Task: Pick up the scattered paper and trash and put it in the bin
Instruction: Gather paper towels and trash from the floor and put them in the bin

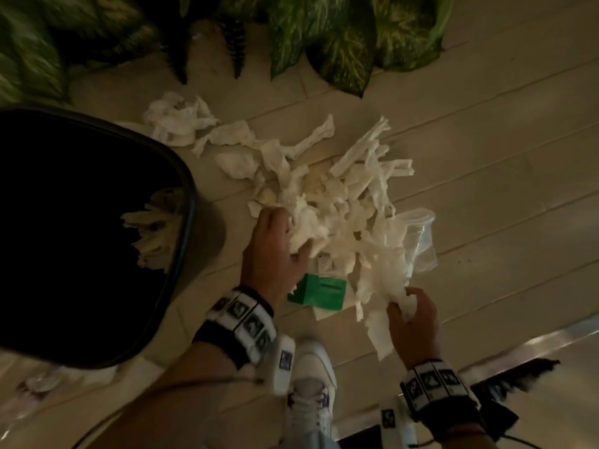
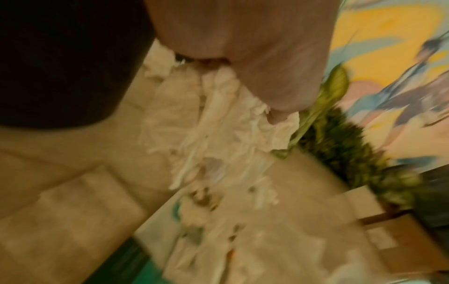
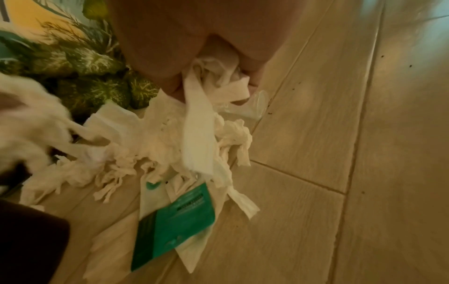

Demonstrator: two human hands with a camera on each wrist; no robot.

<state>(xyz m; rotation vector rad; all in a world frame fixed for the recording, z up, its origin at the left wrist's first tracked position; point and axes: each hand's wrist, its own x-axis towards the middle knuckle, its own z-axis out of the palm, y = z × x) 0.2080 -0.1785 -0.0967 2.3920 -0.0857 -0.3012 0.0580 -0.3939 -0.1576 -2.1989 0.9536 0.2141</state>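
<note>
Paper scraps, white and crumpled, lie heaped on the tiled floor just right of the black bin, with a few strands trailing up toward the potted plant leaves. More of the same paper already sits inside the bin, against its right wall.

Left hand is at the heap's near-left edge, fingers curled round a wad of the scraps; left wrist view, blurred, shows the paper bunched under the thumb and hanging below it.

Right hand is at the heap's near-right edge, fingers and thumb pinching a twisted strip; right wrist view shows that strip gathered in the palm and drooping down onto the pile.

Green card packet lies flat on the floor between the two hands, partly under loose paper, touched by neither as far as can be seen.

Clear plastic cup rests on its side at the heap's right edge, beyond the right hand's fingertips.

White shoe stands near the pile.
</note>
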